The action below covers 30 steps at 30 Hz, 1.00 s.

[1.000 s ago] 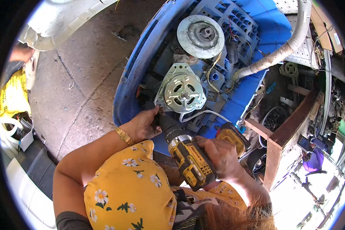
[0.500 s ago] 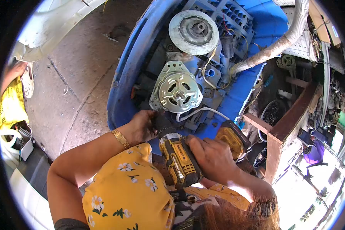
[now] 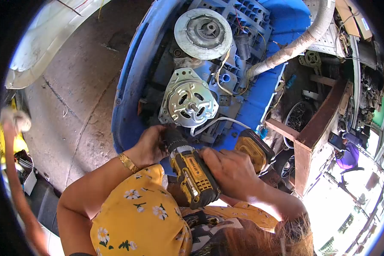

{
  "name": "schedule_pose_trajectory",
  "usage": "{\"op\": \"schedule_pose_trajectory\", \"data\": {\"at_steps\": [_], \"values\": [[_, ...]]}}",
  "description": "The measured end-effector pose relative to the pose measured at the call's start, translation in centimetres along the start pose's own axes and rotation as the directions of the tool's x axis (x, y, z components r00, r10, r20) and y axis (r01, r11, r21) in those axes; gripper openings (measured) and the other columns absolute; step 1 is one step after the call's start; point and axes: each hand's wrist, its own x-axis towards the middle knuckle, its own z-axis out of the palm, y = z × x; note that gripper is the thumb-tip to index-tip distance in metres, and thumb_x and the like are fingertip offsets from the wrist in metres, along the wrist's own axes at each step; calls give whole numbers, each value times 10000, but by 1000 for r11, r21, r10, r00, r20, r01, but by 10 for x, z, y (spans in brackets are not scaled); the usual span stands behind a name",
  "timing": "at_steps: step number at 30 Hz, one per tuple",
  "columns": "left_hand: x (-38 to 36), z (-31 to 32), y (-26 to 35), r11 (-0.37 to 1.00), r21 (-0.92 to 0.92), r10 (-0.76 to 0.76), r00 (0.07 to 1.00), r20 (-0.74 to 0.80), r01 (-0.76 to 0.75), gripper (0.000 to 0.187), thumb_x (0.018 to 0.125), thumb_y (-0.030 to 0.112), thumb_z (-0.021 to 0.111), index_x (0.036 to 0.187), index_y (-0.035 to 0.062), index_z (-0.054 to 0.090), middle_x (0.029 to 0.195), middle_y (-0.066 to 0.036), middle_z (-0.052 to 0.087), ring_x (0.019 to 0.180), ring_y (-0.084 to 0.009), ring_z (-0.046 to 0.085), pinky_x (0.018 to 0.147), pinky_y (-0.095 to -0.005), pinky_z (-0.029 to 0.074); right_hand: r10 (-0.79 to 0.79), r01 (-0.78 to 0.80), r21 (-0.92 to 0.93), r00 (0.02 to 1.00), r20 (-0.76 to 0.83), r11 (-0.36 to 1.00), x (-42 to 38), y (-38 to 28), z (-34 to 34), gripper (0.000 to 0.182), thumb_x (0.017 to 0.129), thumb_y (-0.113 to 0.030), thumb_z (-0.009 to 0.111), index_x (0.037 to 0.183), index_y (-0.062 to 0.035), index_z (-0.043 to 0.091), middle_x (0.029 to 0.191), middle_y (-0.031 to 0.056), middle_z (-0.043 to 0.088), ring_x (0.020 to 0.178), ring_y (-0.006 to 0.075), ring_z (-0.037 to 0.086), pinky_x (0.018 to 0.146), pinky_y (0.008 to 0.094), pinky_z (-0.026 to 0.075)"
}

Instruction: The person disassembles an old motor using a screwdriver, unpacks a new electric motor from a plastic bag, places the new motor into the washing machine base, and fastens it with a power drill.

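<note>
My right hand point(image 3: 232, 170) is wrapped round the grip of a yellow and black cordless drill point(image 3: 195, 173). The drill's black chuck points up towards the lower left corner of a silver electric motor point(image 3: 191, 104) with a central shaft. Beside the chuck, my left hand point(image 3: 151, 145) has its fingers curled in close to the drill's tip; what they hold, if anything, is hidden. The motor sits inside a blue plastic machine housing point(image 3: 123, 102), and a white cable point(image 3: 226, 120) leads from it. Above the motor is a round grey pulley wheel point(image 3: 203, 34).
A ribbed grey hose point(image 3: 286, 55) crosses the housing's right side. Further right stands a brown wooden frame point(image 3: 320, 132) beside a bucket of dark parts point(image 3: 301, 121). Another person's arm point(image 3: 23, 192) reaches in at the left edge. A white panel point(image 3: 42, 38) fills the upper left.
The view has shifted slightly, so the housing and motor appear further left. The drill and both hands stay near the motor's lower corner. The other person's arm has swung into view at left.
</note>
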Motion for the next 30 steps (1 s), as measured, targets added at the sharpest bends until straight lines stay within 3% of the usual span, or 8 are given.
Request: {"op": "schedule_pose_trajectory", "data": {"at_steps": [5,10,13,16,19,25,29,30], "values": [[-1,1,-2,995,93,21,1000,19,-23,287,927,183,310,979,27,546,879,-95,625,781,-191,619,662,-312,527,32,-32,188,999,4,982,4,10,-6,395,736,-131,595,1071,-13,423,714,141,598,674,326,620,561,406,478],[5,-6,-4,995,97,32,999,-23,-30,294,930,180,309,993,20,547,892,-100,624,753,-190,621,606,-313,532,41,-43,190,999,15,981,5,16,1,467,726,-113,603,1121,-6,378,729,160,593,676,363,610,571,439,467],[1,5,-4,998,46,40,995,-91,-35,300,929,187,312,999,16,548,900,-118,621,784,-212,620,689,-336,534,34,-31,187,999,-10,982,5,12,0,500,724,-105,602,1153,4,369,760,175,596,679,365,612,571,439,468],[4,-2,-2,999,-6,53,998,36,-53,331,937,193,309,1053,-22,533,1003,-155,609,922,-257,604,884,-391,474,59,-59,222,998,7,973,8,8,0,523,729,-96,590,1189,18,369,813,184,600,686,354,619,568,422,478],[-7,11,1,993,-66,90,989,-117,-98,357,941,242,286,1047,15,541,1006,-145,600,950,-240,578,901,-392,450,72,-73,145,997,14,987,13,1,0,496,742,-82,568,1190,23,384,851,179,604,690,332,629,564,399,492],[-8,5,0,979,-79,181,981,-65,-186,478,943,431,255,1130,73,508,1053,-127,584,961,-276,560,877,-432,446,44,-45,44,999,24,998,18,-3,3,448,759,-71,533,1175,26,397,877,162,611,678,287,641,552,375,505],[-3,-4,0,981,-55,178,976,-127,-186,541,930,493,231,1176,81,481,1113,-120,551,1004,-276,537,908,-441,420,66,-66,1,993,100,998,26,-5,2,475,759,-77,529,1202,23,390,868,147,611,658,268,639,542,363,504],[-3,-4,0,984,-41,166,974,-156,-174,550,929,500,227,1190,82,472,1125,-117,543,1013,-276,533,915,-442,415,52,-52,-10,997,59,999,26,-6,3,466,759,-81,530,1194,21,397,861,143,611,653,265,639,538,360,504]]}}
